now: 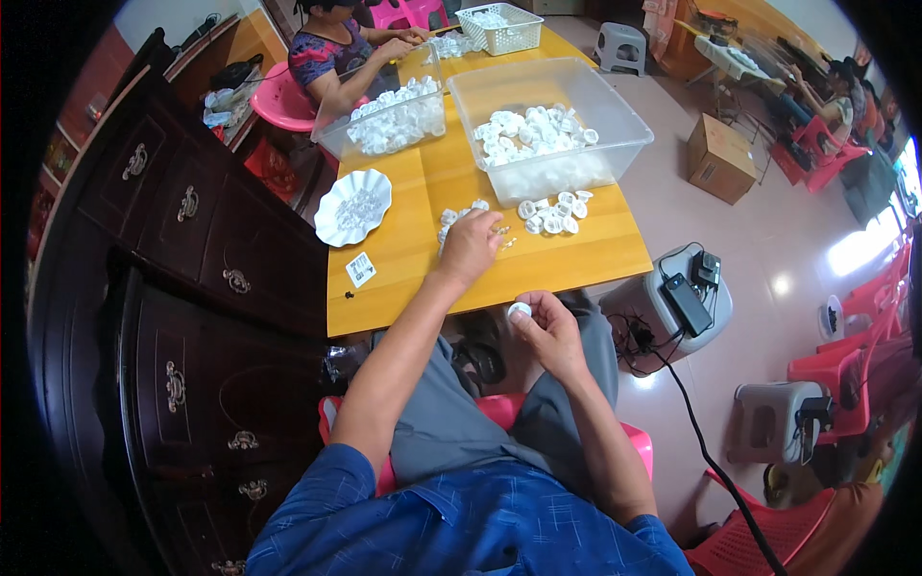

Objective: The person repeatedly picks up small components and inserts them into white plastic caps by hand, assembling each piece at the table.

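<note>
My right hand (554, 336), just off the table's near edge, pinches a small round white plastic cap (520, 309) between thumb and fingers. Over the tabletop my left hand (471, 247) reaches down with its fingertips drawn together. Whatever it grips, if anything, is too small to make out. Tiny pale pieces (509, 243) lie scattered by those fingertips. A small heap of white plastic parts (448, 220) is partly hidden behind the left hand. To its right, a group of round white caps (554, 213) lies loose on the wood.
A large clear bin (615, 154) and a smaller clear bin (331, 132) hold white parts. A scalloped white dish (327, 228) contains small clear pieces. A printed card (360, 270) lies nearby on the yellow table (403, 298). Across it, another person (336, 58) handles white parts near a white basket (509, 38).
</note>
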A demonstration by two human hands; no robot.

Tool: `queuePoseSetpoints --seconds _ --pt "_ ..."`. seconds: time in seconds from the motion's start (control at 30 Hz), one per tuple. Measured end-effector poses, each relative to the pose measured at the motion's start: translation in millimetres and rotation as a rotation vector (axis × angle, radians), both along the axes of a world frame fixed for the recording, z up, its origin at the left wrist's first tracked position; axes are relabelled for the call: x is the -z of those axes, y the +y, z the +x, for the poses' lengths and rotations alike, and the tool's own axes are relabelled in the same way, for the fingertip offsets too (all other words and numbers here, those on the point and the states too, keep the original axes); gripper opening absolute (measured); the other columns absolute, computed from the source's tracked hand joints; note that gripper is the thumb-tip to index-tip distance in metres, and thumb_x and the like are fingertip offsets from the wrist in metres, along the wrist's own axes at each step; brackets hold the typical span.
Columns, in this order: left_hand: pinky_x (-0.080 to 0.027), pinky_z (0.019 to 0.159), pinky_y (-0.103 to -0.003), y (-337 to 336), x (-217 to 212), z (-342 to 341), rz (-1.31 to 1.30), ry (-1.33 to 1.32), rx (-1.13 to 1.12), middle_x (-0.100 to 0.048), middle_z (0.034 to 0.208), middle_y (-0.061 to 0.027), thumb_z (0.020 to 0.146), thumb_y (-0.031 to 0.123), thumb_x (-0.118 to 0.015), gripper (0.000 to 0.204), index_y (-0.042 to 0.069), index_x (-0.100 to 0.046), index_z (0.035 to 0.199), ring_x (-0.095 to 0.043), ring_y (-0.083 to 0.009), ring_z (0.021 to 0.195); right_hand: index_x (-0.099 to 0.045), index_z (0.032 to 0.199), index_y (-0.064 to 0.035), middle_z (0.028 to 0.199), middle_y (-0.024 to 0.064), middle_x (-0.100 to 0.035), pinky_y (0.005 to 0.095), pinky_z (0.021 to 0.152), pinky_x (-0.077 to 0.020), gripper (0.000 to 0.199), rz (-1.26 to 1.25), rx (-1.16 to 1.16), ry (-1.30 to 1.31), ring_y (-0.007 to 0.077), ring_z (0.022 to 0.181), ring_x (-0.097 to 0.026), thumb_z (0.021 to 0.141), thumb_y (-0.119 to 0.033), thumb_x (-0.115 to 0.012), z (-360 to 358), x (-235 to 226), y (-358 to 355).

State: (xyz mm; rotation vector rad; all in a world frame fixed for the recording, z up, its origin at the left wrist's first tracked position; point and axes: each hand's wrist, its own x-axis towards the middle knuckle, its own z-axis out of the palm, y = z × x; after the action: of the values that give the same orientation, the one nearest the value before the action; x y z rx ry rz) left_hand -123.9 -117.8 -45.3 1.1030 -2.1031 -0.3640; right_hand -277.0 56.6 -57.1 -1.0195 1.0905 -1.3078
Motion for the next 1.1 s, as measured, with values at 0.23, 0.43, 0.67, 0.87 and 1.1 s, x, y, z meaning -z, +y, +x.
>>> queuePoseSetpoints --seconds 0.23,0.43,0.67,0.87,1.1 --pt "-0.057 0.080 -0.037 15.6 -9.5 18.3 0.154 0.306 -0.067 -0.075 0.098 -0.0159 0.088 0.001 -0.069 0.020 -0.001 -0.073 0.108 -0.072 -0.0251 0.086 -0.065 0.113 -0.0024 0.085 -0.0025 -0.064 0.0226 0.069 -0.0488 0.019 0.077 -0.013 -0.068 0.0055 0.075 -0.059 0.101 -0.016 -0.070 3.7 5.6 -0.8" --pt "-0.054 0.075 -0.024 75.7 -14.9 39.9 0.606 0.696 -0.074 -0.076 0.096 -0.0062 0.095 0.006 -0.070 0.017 -0.002 -0.072 0.110 -0.069 -0.0095 0.085 -0.064 0.119 -0.0059 0.093 -0.0024 -0.067 0.0217 0.071 -0.0494 0.021 0.114 -0.117 -0.116 0.0056 0.078 -0.061 0.104 -0.020 -0.066 12.1 8.8 2.5" --pt "-0.056 0.080 -0.026 131.0 -1.3 39.0 0.951 1.098 0.193 -0.076 0.100 -0.0096 0.095 0.007 -0.074 0.021 -0.001 -0.069 0.114 -0.070 -0.0122 0.088 -0.065 0.126 -0.0075 0.096 -0.0027 -0.065 0.0217 0.072 -0.0494 0.026 0.276 -0.260 -0.307 0.0071 0.078 -0.059 0.104 -0.022 -0.064 22.8 4.1 12.9" --pt "-0.058 0.079 -0.025 138.9 -4.4 31.6 0.956 1.007 0.213 -0.076 0.100 -0.0097 0.095 0.005 -0.072 0.020 -0.003 -0.069 0.114 -0.071 -0.0125 0.088 -0.068 0.115 -0.0094 0.094 -0.0034 -0.065 0.0235 0.067 -0.0478 0.021 0.293 -0.267 -0.447 0.0070 0.077 -0.059 0.104 -0.027 -0.065 20.5 1.4 18.2" --pt "-0.058 0.077 -0.026 142.4 -14.3 31.1 0.905 0.935 0.260 -0.075 0.098 -0.0095 0.095 0.002 -0.071 0.019 -0.003 -0.070 0.113 -0.071 -0.0120 0.086 -0.070 0.103 -0.0110 0.091 -0.0036 -0.067 0.0213 0.066 -0.0483 0.016 0.315 -0.200 -0.441 0.0051 0.076 -0.059 0.103 -0.026 -0.066 21.3 -9.7 21.8"
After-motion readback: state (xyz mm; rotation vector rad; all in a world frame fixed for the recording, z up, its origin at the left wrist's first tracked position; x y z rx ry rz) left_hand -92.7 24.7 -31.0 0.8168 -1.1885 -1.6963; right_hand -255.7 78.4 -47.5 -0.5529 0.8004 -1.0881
